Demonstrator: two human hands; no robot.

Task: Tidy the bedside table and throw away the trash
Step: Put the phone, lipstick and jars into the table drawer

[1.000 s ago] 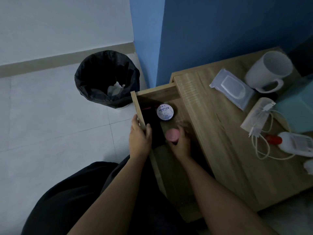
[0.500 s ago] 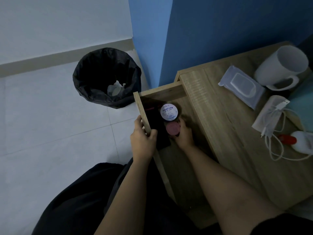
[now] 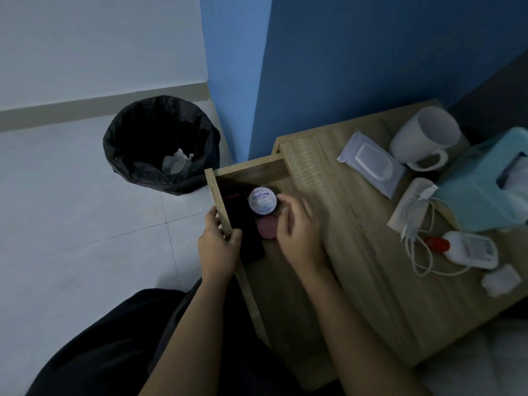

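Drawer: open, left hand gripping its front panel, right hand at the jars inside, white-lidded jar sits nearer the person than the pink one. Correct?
Not quite. In the head view the white-lidded jar sits farther from the person than the pink one, not nearer. The rest holds: the drawer is open, the left hand grips its front panel, and the right hand is at the jars.

Matt wood-grain bedside table (image 3: 357,252), crinkled glossy black plastic bin liner (image 3: 134,155), smooth white mug (image 3: 423,138).
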